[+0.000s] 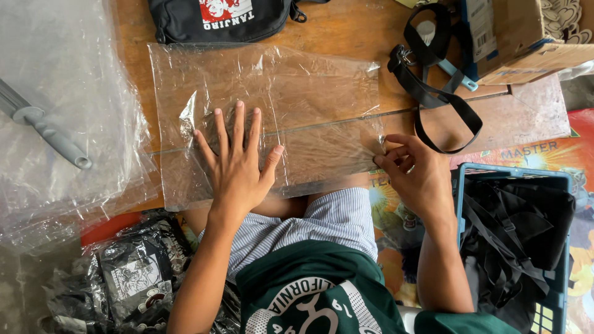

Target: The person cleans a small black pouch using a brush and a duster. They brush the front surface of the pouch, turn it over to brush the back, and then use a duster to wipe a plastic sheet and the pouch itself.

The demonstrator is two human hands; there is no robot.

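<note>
Hands at work on a clear plastic bag (291, 105) that lies flat on a low wooden worktop (346, 31), seen from above. The left hand (238, 164) presses palm down on the near part of the bag, its fingers (238, 120) released and spread wide. The right hand (414, 173) is at the bag's near right corner, its fingers (387, 162) pinching the plastic edge between thumb and forefinger. The bag's near edge hangs slightly over the worktop, above the person's striped shorts (328, 226) and green shirt (322, 291).

At the far edge of the worktop, just beyond the bag, sits a black pouch (185, 18) with a red and white print. A black strap (433, 93) with a buckle lies to the right of the bag, next to a cardboard box (526, 37) in the far right corner. To the left, a loose stack of clear bags (62, 124) holds a grey handle (52, 136) on top. Near left on the floor lie black items wrapped in plastic (136, 272). Near right stands a blue crate (560, 272) filled with black straps and fabric.
</note>
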